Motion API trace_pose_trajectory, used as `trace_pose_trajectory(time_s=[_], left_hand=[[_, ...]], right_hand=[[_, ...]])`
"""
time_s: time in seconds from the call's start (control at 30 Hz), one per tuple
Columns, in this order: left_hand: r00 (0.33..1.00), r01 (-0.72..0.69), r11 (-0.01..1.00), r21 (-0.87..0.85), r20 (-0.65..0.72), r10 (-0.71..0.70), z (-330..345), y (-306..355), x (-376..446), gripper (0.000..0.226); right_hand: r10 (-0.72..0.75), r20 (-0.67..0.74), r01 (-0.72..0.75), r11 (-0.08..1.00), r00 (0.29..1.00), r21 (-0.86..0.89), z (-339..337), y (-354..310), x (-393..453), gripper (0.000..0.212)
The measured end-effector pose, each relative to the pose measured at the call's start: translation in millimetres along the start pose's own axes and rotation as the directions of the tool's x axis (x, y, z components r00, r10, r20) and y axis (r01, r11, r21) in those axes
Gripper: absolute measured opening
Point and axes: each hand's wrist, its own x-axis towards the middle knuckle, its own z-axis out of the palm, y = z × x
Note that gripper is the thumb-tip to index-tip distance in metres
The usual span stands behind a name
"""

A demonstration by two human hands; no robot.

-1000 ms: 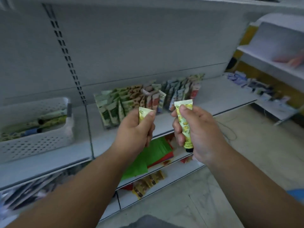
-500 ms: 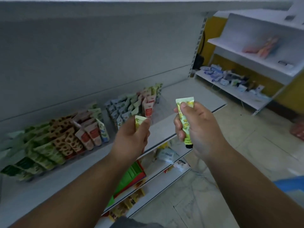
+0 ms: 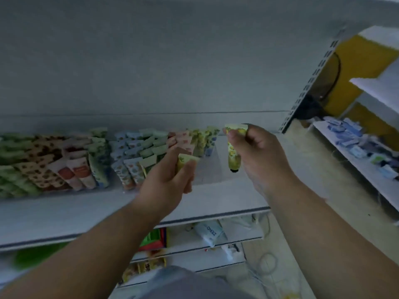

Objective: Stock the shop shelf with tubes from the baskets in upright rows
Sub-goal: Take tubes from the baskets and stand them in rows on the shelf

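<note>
My left hand (image 3: 167,182) grips a small yellow tube (image 3: 183,161), only its flat top showing above the fingers. My right hand (image 3: 257,152) pinches a second yellow tube (image 3: 232,152) near its flat end, so it hangs cap down over the white shelf (image 3: 216,197). Both hands hover just in front of the right end of the upright tube rows (image 3: 133,154), where a short row of matching yellow tubes (image 3: 201,139) stands. No basket is in view.
Bare shelf surface lies to the right of the rows, up to the slotted upright post (image 3: 311,80). Lower shelves (image 3: 194,240) hold packets and a green box. A side shelf (image 3: 362,156) at right carries blue and white items.
The view has swung right along the shelf and closer to it. Both hands have moved forward over the shelf, and my right hand's grip has shifted to the tube's top end.
</note>
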Motion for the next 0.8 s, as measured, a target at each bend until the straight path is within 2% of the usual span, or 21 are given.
trace_pose_trajectory(time_s=[0.03,0.17,0.33,0.43,0.6,0.73,0.8], left_hand=[[0.998,0.026,0.999,0.021,-0.051,-0.025,7,0,-2,0.013],[0.985,0.075,0.987,0.144,-0.165,-0.051,28,-3,-11,0.010],[0.968,0.116,0.982,0.147,-0.239,-0.078,34,-5,-23,0.015],[0.966,0.097,0.989,0.113,-0.250,-0.067,32,-10,-25,0.018],[0.948,0.152,0.985,0.083,-0.293,-0.122,30,-14,-22,0.003],[0.952,0.182,0.969,0.165,-0.277,-0.131,32,-19,-19,0.012],[0.959,0.177,0.965,0.191,-0.254,-0.125,34,-18,-19,0.014]], right_hand=[[-0.026,0.053,0.029,0.998,0.998,-0.053,-6,4,12,0.042],[-0.140,0.251,0.203,0.948,0.958,-0.246,-15,10,45,0.014],[-0.253,0.399,0.402,0.845,0.881,-0.353,6,15,78,0.021],[-0.291,0.432,0.460,0.809,0.854,-0.365,22,19,86,0.029],[-0.232,0.524,0.507,0.720,0.819,-0.473,40,30,95,0.023],[-0.128,0.581,0.497,0.680,0.804,-0.538,51,38,94,0.018],[-0.100,0.583,0.487,0.671,0.807,-0.559,51,43,92,0.004]])
